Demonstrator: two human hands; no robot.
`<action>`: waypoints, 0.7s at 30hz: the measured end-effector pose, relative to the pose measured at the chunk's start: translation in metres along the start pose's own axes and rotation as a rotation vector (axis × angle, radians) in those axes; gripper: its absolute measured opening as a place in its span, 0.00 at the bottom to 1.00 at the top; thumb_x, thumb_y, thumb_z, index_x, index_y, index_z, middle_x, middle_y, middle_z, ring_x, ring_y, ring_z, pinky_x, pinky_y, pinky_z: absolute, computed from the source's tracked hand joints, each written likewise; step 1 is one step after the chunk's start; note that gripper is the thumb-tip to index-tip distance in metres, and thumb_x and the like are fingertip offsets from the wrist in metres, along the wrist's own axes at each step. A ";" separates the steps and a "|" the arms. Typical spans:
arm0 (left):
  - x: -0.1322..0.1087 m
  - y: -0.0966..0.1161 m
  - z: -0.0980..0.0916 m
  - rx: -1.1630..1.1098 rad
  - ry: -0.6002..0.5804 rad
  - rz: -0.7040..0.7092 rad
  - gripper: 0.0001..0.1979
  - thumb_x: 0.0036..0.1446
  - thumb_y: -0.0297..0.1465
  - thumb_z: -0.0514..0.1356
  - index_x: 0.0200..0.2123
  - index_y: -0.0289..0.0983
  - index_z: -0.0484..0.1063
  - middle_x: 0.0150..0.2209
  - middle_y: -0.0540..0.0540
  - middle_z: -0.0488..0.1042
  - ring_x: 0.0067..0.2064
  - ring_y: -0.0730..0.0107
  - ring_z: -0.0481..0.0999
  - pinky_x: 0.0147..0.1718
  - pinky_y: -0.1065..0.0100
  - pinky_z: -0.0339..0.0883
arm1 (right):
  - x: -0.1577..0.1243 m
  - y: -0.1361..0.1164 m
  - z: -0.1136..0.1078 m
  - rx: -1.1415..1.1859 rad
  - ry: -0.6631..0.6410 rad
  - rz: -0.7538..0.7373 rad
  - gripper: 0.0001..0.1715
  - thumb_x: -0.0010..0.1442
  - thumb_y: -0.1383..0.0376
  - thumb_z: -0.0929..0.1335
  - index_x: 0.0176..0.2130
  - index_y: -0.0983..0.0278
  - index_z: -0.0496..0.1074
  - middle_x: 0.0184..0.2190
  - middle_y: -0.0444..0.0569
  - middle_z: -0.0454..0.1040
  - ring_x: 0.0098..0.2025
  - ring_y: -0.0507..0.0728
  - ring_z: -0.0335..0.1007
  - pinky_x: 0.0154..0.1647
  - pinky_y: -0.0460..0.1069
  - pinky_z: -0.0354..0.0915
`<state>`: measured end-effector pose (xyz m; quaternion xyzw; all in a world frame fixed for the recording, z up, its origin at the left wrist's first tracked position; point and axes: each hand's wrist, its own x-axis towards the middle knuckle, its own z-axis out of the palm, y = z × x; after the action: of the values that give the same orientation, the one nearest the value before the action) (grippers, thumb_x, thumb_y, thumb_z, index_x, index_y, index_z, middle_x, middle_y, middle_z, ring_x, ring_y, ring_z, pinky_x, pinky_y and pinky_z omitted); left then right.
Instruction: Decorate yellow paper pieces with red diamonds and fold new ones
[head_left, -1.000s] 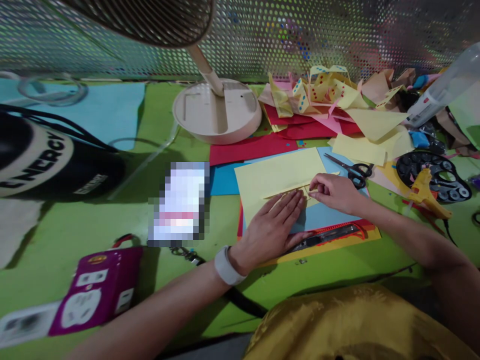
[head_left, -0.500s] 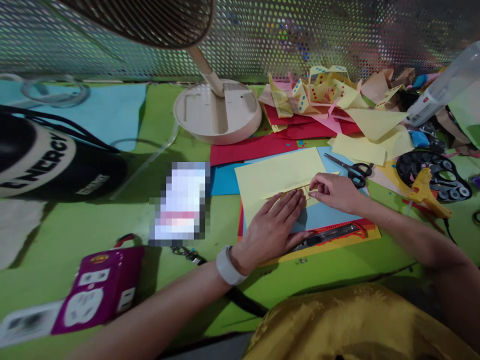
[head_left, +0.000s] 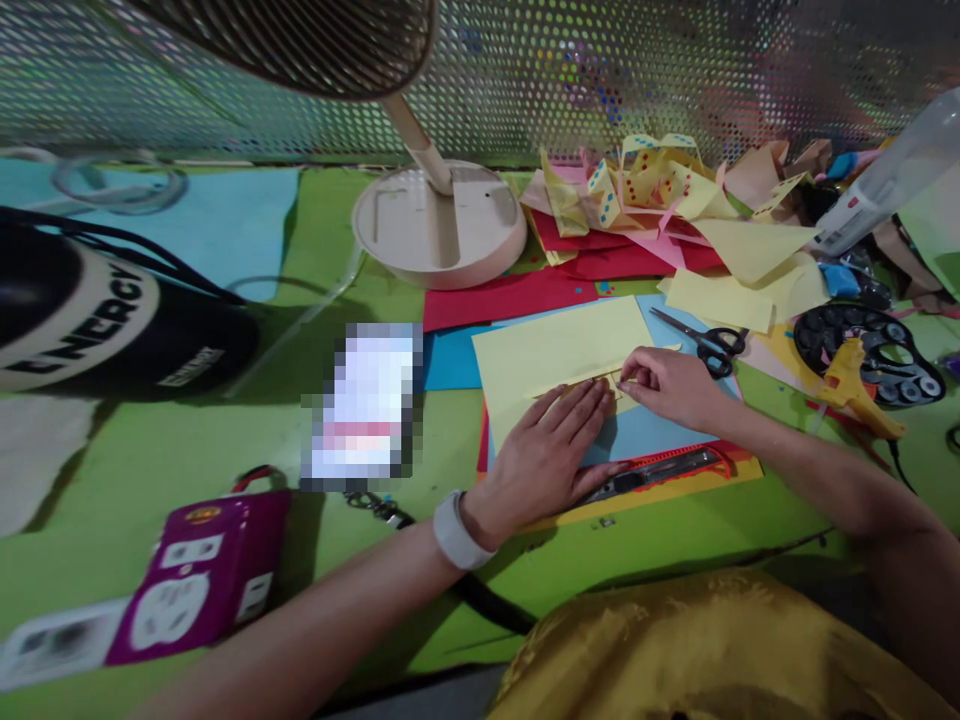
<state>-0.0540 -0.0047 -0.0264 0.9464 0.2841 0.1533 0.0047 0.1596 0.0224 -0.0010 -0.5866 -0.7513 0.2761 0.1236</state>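
Note:
My left hand (head_left: 553,440) lies flat, its outstretched fingers pressing on a small yellow paper piece (head_left: 615,392) with lines across it. At that piece's right side, the curled fingers of my right hand (head_left: 675,385) are closed in a pinch on its yellow paper; the fingertips partly hide the contact. Behind both hands lies a larger yellow sheet (head_left: 555,345), with a narrow raised fold along its near edge. Light blue paper (head_left: 667,425) is underneath. A utility knife (head_left: 667,468) in red and black rests by my left thumb. Black scissors (head_left: 720,350) lie beyond my right hand.
A fan base (head_left: 480,235) stands at the back, near folded and cut paper scraps (head_left: 652,190). To the left are a blurred-out phone (head_left: 367,400), a black bottle (head_left: 202,345) and a purple pouch (head_left: 262,530). A yellow glue gun (head_left: 851,380) and a black palette (head_left: 817,330) lie right.
The whole view has shifted very slightly. Both hands stay in the same place on the yellow paper.

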 end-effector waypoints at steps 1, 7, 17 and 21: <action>0.000 0.000 0.000 0.002 0.000 0.001 0.35 0.63 0.50 0.48 0.61 0.27 0.62 0.60 0.33 0.66 0.62 0.51 0.65 0.59 0.53 0.58 | 0.000 -0.001 0.001 -0.006 0.005 0.015 0.05 0.59 0.63 0.68 0.37 0.62 0.71 0.28 0.42 0.74 0.30 0.50 0.66 0.29 0.46 0.53; 0.000 0.000 0.001 0.011 -0.014 0.006 0.35 0.63 0.50 0.47 0.61 0.26 0.61 0.61 0.33 0.65 0.62 0.51 0.64 0.59 0.52 0.58 | 0.003 -0.005 0.004 -0.077 0.046 0.060 0.09 0.60 0.58 0.67 0.36 0.61 0.70 0.28 0.42 0.75 0.30 0.51 0.67 0.29 0.47 0.52; 0.000 -0.001 0.003 -0.031 -0.001 0.006 0.34 0.64 0.48 0.47 0.61 0.26 0.61 0.60 0.32 0.66 0.62 0.51 0.64 0.60 0.52 0.58 | 0.005 -0.006 0.014 -0.194 0.111 0.084 0.09 0.63 0.60 0.64 0.37 0.62 0.69 0.28 0.45 0.76 0.30 0.53 0.69 0.28 0.48 0.50; -0.001 -0.001 0.005 -0.041 -0.005 -0.004 0.35 0.64 0.49 0.46 0.62 0.28 0.59 0.61 0.33 0.65 0.62 0.51 0.63 0.60 0.51 0.58 | 0.001 -0.005 0.008 -0.165 0.097 0.028 0.09 0.64 0.60 0.63 0.37 0.62 0.70 0.30 0.45 0.76 0.33 0.53 0.69 0.30 0.47 0.52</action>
<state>-0.0539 -0.0036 -0.0314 0.9460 0.2827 0.1566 0.0249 0.1513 0.0202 -0.0051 -0.6179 -0.7562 0.1865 0.1072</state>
